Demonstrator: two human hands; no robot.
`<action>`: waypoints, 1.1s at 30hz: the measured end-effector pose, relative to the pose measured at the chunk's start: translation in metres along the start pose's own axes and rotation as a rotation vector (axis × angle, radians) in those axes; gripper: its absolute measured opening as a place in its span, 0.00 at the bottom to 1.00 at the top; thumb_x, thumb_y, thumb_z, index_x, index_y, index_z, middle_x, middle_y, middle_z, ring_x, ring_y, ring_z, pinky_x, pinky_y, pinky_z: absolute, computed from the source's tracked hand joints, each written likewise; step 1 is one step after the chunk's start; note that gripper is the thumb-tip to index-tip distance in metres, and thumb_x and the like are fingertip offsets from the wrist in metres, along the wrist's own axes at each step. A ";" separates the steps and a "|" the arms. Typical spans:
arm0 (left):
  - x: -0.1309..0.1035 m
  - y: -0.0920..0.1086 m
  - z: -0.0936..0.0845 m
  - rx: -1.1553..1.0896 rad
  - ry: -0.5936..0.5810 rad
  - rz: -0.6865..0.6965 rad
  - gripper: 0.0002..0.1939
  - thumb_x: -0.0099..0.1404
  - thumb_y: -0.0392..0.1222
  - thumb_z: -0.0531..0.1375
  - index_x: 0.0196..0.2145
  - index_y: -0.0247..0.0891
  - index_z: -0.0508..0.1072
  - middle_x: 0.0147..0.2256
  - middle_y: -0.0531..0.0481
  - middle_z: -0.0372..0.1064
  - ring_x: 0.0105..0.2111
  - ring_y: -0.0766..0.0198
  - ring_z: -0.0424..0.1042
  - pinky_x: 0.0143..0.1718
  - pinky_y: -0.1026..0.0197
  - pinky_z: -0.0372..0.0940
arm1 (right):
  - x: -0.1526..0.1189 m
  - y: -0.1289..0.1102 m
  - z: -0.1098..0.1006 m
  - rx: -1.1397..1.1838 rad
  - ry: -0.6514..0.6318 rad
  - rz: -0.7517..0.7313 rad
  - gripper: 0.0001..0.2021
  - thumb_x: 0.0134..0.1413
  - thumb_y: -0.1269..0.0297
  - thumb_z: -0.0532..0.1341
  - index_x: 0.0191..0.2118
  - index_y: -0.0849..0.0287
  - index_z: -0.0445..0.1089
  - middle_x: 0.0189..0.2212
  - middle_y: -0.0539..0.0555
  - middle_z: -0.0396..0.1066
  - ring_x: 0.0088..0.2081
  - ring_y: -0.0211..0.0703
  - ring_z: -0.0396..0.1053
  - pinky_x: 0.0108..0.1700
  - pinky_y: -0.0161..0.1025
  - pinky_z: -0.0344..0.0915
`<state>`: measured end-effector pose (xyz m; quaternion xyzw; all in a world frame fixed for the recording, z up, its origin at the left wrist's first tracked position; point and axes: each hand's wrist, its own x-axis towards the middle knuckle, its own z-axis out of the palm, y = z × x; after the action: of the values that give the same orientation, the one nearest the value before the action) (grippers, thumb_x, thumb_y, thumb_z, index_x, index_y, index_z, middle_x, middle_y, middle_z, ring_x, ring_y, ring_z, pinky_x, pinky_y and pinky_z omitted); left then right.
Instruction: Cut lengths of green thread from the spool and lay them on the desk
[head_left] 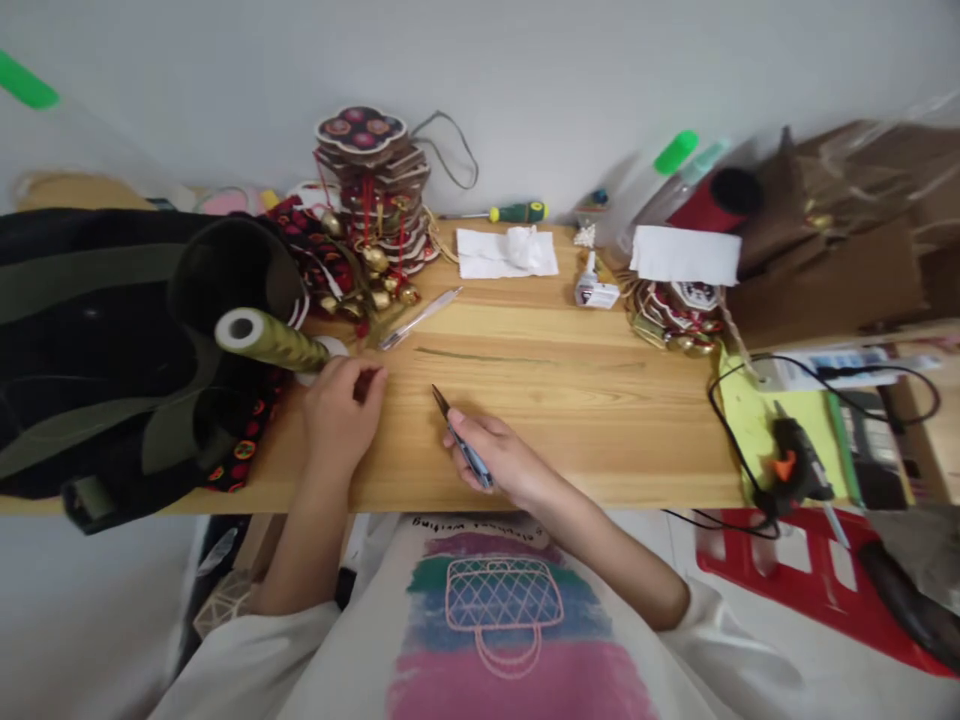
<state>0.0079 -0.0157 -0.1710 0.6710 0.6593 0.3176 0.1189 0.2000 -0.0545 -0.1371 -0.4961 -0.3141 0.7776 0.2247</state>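
Observation:
In the head view my right hand (495, 455) is closed around slim pointed pliers (472, 462) with dark jaws and blue-grey handles. Their tip points up and left, just above the wooden table. To the left, my left hand (345, 410) has its fingers curled, beside a standing roll of olive ribbon (289, 338). Whether anything sits in those fingers is hidden. A thin olive cord (487, 356) lies on the table beyond both hands. Behind the left hand rests a clear pen (420, 318).
A stack of decorated plaques with gold bells (375, 200) stands back left, near a dark bag (112, 330). Farther back are a screwdriver (525, 212), folded tissue (487, 255) and small glue bottle (592, 282). On the right lie a glue gun (796, 455) with its cable and a cardboard box (832, 270).

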 end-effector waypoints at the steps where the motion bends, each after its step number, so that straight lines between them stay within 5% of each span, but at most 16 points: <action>1: -0.001 -0.001 0.000 -0.004 -0.001 0.001 0.09 0.63 0.45 0.56 0.30 0.39 0.71 0.29 0.51 0.70 0.29 0.64 0.69 0.34 0.61 0.64 | 0.007 -0.003 0.006 0.027 0.026 0.023 0.20 0.62 0.47 0.51 0.28 0.57 0.59 0.08 0.40 0.55 0.10 0.29 0.48 0.14 0.30 0.42; 10: -0.004 -0.002 -0.001 -0.050 -0.042 -0.007 0.06 0.64 0.41 0.57 0.31 0.39 0.71 0.29 0.53 0.69 0.28 0.66 0.68 0.34 0.63 0.63 | 0.029 -0.014 0.028 0.109 0.136 0.012 0.19 0.61 0.48 0.52 0.26 0.58 0.60 0.06 0.41 0.55 0.09 0.29 0.46 0.13 0.29 0.39; 19: -0.004 -0.002 -0.002 -0.019 -0.078 -0.016 0.06 0.64 0.41 0.57 0.31 0.40 0.71 0.30 0.52 0.70 0.29 0.64 0.68 0.35 0.62 0.62 | 0.034 -0.007 0.035 0.125 0.183 -0.023 0.22 0.55 0.42 0.56 0.26 0.57 0.59 0.08 0.40 0.54 0.10 0.28 0.47 0.14 0.30 0.40; 33: -0.004 0.000 -0.003 -0.016 -0.088 -0.013 0.06 0.65 0.41 0.56 0.31 0.40 0.70 0.29 0.52 0.70 0.29 0.64 0.68 0.35 0.61 0.62 | 0.035 -0.007 0.036 0.103 0.187 -0.024 0.19 0.58 0.47 0.53 0.25 0.57 0.59 0.07 0.41 0.55 0.10 0.29 0.48 0.15 0.30 0.41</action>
<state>0.0063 -0.0199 -0.1699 0.6789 0.6553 0.2925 0.1552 0.1527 -0.0360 -0.1434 -0.5507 -0.2572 0.7402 0.2876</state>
